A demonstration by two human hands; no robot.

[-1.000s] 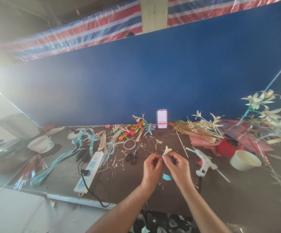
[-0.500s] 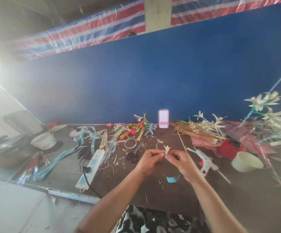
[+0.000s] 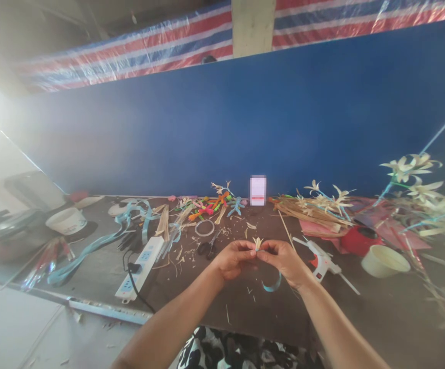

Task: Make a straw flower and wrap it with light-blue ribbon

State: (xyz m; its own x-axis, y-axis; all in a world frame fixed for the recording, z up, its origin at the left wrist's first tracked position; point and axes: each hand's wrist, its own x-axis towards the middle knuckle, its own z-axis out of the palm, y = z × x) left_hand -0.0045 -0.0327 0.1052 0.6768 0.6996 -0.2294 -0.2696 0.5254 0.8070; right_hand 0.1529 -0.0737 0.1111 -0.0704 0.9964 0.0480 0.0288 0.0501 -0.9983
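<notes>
Head view: my 2 hands meet over the near middle of the dark surface (image 3: pixel 251 312), with the flower (image 3: pixel 258 242) between them. My left hand (image 3: pixel 233 260) is pinched nearly closed, thumb and fingertips at the left of the flower's base. My right hand (image 3: pixel 283 260) pinches from the other side, its grip also drawn down to a narrow gap on the base, so both have hold of it. The flower points up, its pale petals spread above my fingertips. A blue strip (image 3: pixel 272 287) curls below my right hand; its upper end is hidden by the hand.

Just left and farther off lie the scissors (image 3: pixel 208 249), with a ring (image 3: pixel 205 228) beyond them and pale scraps scattered around. Farther left, the power strip (image 3: pixel 141 269) has a black plug in it, and a long blue ribbon (image 3: pixel 86 259) trails across the surface.

Right of my right hand is the glue gun (image 3: pixel 324 264), then a pale cup (image 3: pixel 385 260). A straw bundle (image 3: pixel 316 209) lies beyond the gun, and larger flowers (image 3: pixel 410 166) stand at the far right.
</notes>
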